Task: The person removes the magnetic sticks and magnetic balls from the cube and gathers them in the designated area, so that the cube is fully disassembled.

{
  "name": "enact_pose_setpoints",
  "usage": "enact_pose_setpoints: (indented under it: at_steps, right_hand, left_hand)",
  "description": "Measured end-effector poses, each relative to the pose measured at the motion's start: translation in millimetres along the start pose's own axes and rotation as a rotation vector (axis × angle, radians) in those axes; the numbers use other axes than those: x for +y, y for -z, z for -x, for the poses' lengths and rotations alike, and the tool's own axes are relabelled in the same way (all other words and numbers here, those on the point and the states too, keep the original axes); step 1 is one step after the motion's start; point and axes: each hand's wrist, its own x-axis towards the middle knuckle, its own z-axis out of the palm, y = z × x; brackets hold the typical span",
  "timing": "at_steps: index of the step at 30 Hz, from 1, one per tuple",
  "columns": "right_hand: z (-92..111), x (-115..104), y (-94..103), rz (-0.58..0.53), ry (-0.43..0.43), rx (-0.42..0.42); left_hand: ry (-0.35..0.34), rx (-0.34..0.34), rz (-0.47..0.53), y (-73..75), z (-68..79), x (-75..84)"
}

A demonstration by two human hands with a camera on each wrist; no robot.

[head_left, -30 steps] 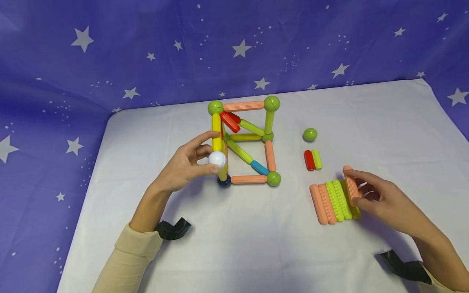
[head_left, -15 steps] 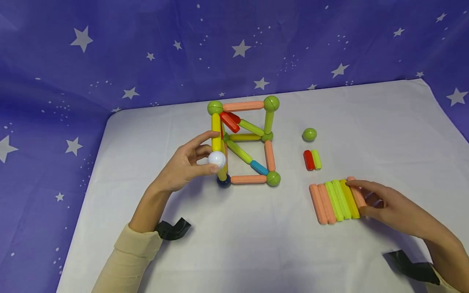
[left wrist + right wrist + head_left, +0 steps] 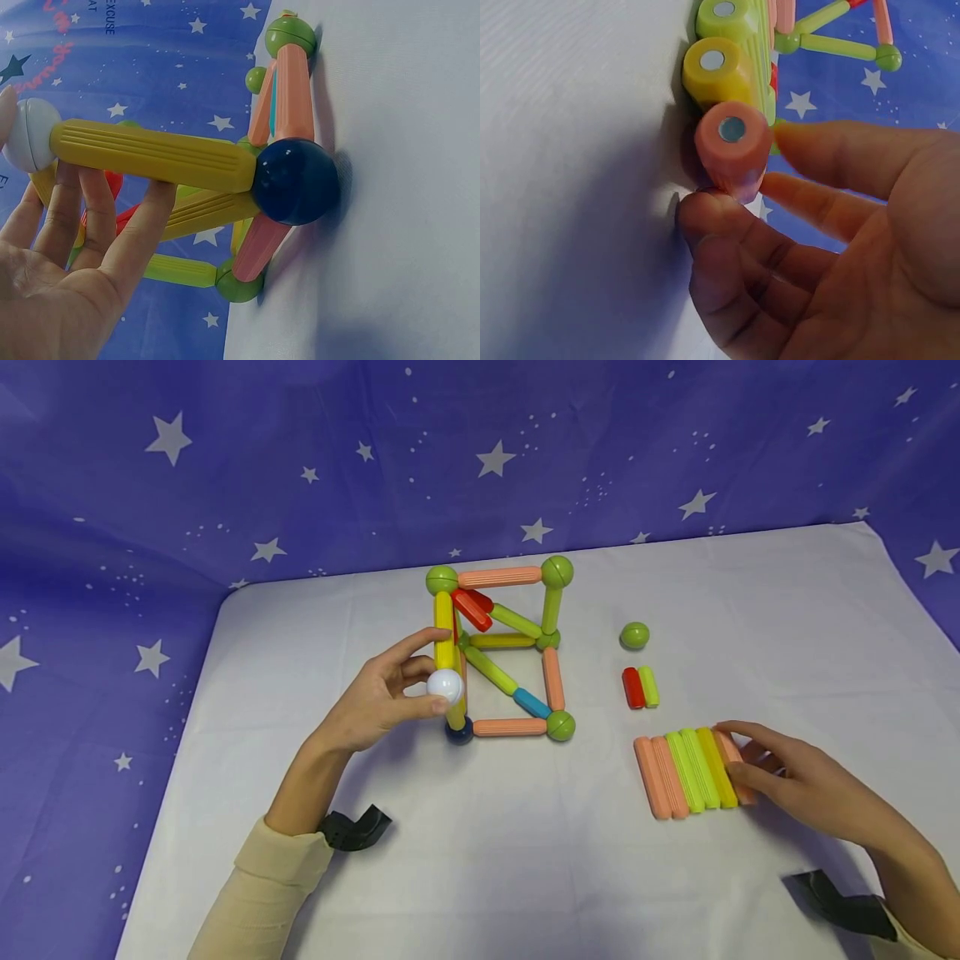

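My left hand (image 3: 378,702) holds the white ball (image 3: 445,687) at a front corner of a frame built from magnetic rods and balls, thumb on the ball and forefinger along a yellow rod (image 3: 444,622). Below the white ball, a yellow rod (image 3: 157,157) runs down to a dark blue ball (image 3: 296,182) on the table. My right hand (image 3: 798,785) grips a salmon magnetic rod (image 3: 731,157) at the right end of a row of rods. This rod lies beside a yellow rod (image 3: 716,768); part of it is hidden by the thumb.
Left of the yellow rod lie lime rods (image 3: 692,768) and two more salmon rods (image 3: 660,777). Behind the row are a short red rod (image 3: 633,687), a short lime rod (image 3: 648,686) and a loose green ball (image 3: 634,635). A starry blue cloth (image 3: 420,518) hangs behind the white table.
My right hand has brought the salmon rod down and right, from above the yellow rod to the row's right end. The left hand and the frame have stayed in place.
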Motion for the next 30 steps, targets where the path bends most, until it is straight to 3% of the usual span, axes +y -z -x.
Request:
enact_pose_setpoints:
  at_steps: [10,20,25,30]
  right_hand:
    - [1.1,0.0,2.1,-0.014,0.003,0.042]
    - [3.1,-5.0,10.5,-0.029,0.13,0.242]
    - [-5.5,-26.5,14.1,-0.038,0.225,0.281]
    - [-22.0,-70.3,13.8,-0.07,0.335,0.271]
  left_hand:
    - [-0.007,-0.005,0.0,0.1,-0.8,0.5]
    - [-0.004,-0.011,0.02,-0.4,-1.2,0.1]
    - [0.001,-0.009,0.014,-0.4,-0.3,0.7]
    - [0.001,-0.005,0.011,-0.3,0.4,0.6]
